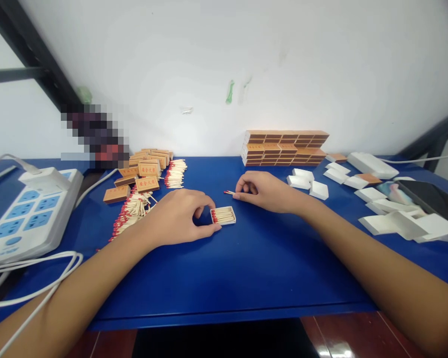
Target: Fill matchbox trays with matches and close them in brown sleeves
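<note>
On the blue tabletop (246, 278), the bare left hand (188, 219) grips one white cardboard tray (226, 223) of red-tipped wooden matches (223, 215); the right hand (259, 190), just beyond, pinches perhaps two loose matches (229, 192). Three white rectangular boxes (319, 190) lie nearby.

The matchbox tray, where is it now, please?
The matchbox tray is central in the head view, on the table, just right of the left hand.

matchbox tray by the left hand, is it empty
No, the matchbox tray has matches lying in it, their red heads toward the left hand.
</note>
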